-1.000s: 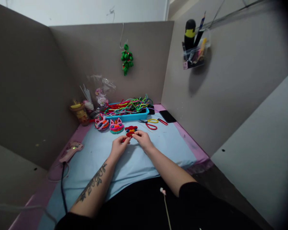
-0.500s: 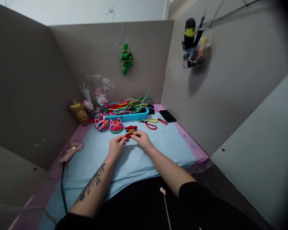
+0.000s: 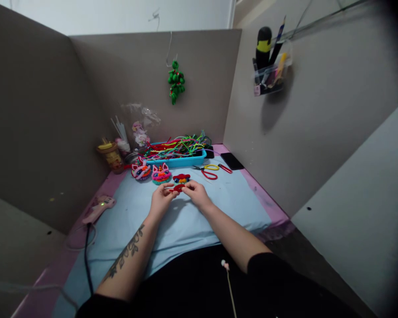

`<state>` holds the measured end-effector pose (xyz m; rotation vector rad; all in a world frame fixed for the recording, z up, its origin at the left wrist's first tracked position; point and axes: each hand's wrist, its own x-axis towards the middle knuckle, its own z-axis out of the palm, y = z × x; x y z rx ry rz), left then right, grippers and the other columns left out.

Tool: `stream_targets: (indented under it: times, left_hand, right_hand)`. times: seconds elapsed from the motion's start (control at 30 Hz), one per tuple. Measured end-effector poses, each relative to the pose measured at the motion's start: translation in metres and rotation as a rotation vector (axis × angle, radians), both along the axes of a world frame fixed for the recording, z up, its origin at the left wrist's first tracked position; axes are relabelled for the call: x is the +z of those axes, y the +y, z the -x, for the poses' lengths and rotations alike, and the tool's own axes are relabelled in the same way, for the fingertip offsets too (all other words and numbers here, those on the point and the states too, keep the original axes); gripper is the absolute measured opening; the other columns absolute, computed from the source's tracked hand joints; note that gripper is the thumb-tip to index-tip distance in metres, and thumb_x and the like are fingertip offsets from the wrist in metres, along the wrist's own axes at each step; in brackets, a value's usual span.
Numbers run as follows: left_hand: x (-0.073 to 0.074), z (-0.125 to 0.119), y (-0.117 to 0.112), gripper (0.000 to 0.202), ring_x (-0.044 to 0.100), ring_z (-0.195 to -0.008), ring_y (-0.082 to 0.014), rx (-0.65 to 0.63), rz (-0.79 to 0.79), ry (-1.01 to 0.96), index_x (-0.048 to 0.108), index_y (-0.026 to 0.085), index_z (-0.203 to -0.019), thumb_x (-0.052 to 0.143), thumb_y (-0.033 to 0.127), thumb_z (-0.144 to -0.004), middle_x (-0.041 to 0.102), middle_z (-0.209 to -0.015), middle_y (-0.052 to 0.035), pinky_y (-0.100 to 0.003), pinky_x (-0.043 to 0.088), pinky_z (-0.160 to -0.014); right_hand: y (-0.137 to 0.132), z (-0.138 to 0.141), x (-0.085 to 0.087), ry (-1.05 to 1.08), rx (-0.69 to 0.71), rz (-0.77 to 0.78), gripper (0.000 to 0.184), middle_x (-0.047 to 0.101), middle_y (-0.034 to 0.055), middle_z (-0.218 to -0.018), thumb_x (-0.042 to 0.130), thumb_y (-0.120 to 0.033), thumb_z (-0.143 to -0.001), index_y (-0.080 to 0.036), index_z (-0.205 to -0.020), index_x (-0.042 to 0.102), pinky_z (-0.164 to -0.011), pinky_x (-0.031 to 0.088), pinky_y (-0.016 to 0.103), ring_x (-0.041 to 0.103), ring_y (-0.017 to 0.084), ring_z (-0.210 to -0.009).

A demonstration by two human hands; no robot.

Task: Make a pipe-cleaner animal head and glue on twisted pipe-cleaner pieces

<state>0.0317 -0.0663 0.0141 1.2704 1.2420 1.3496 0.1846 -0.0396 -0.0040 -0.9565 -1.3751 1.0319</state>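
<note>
A small red piece of bent pipe cleaner (image 3: pixel 178 188) is held up between my two hands, just over the blue cloth. My right hand (image 3: pixel 197 194) pinches its right side between thumb and fingers. At its left side, the thumb and fingers of my left hand (image 3: pixel 162 197) are round a thin red end, the index finger slightly lifted. Right behind my fingertips sits a small figure (image 3: pixel 181 178) with a red top and blue and orange parts. Two fuzzy unicorn heads, one pink and orange (image 3: pixel 161 174) and one striped (image 3: pixel 141 171), stand to its left.
A blue tray (image 3: pixel 175 162) heaped with coloured pipe cleaners stands at the back. Right of it lie red-and-yellow-handled pliers (image 3: pixel 209 172), a red tool (image 3: pixel 225 168) and a black phone (image 3: pixel 232 161). A pink glue gun (image 3: pixel 98 210) with a cable lies left, below a brown cup (image 3: pixel 110 154).
My left fingers have loosened and spread a little, with the index finger raised from the red piece. My right hand keeps its pinch. The view has shifted very slightly.
</note>
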Motion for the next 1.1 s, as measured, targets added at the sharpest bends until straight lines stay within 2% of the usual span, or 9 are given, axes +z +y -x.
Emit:
stream_targets:
  times: [0.2,0.37,0.53,0.8,1.1]
  left_hand:
    - [0.004,-0.002,-0.001,0.049,0.068,-0.074,-0.0194,-0.036,0.037,-0.110,0.058,0.012,-0.091,0.080,0.036,-0.054,0.070,-0.073,-0.0063,-0.030,0.049,-0.074]
    - [0.003,-0.001,0.000,0.046,0.068,-0.073,-0.0207,-0.024,0.073,-0.158,0.059,0.012,-0.087,0.078,0.039,-0.055,0.070,-0.070,-0.0068,-0.029,0.050,-0.069]
    - [0.001,0.000,0.001,0.040,0.068,-0.067,-0.0181,0.012,0.085,-0.164,0.060,0.012,-0.081,0.074,0.043,-0.060,0.069,-0.070,-0.0054,-0.025,0.049,-0.062]
    - [0.008,0.000,-0.003,0.036,0.062,-0.059,-0.0144,0.016,0.005,-0.005,0.066,0.011,-0.080,0.070,0.044,-0.065,0.068,-0.064,-0.0060,-0.025,0.048,-0.061]
    - [0.006,0.000,-0.006,0.021,0.059,-0.058,-0.0148,0.072,-0.139,0.199,0.070,0.016,-0.076,0.066,0.036,-0.068,0.066,-0.062,-0.0024,-0.024,0.045,-0.059]
  right_hand:
    - [0.003,-0.001,-0.003,0.006,-0.011,0.027,0.019,0.054,-0.0014,-0.062,0.063,-0.035,-0.067,-0.016,-0.065,0.061,-0.060,0.038,0.025,0.046,0.012,-0.060]
    - [0.002,0.000,-0.002,-0.019,-0.029,0.002,0.018,0.053,-0.0014,-0.062,0.062,-0.034,-0.068,-0.017,-0.064,0.059,-0.061,0.038,0.025,0.045,0.012,-0.061]
    - [-0.001,-0.001,0.003,-0.062,-0.041,-0.058,0.016,0.050,-0.0021,-0.062,0.061,-0.032,-0.068,-0.017,-0.062,0.057,-0.061,0.038,0.025,0.045,0.012,-0.061]
    - [-0.007,-0.002,0.009,-0.144,-0.077,-0.166,0.016,0.046,-0.0023,-0.064,0.059,-0.026,-0.070,-0.018,-0.057,0.053,-0.062,0.038,0.025,0.045,0.011,-0.061]
    - [-0.008,-0.003,0.007,-0.206,-0.053,-0.232,0.014,0.047,-0.0013,-0.065,0.056,-0.023,-0.072,-0.019,-0.058,0.053,-0.061,0.037,0.025,0.045,0.012,-0.062]
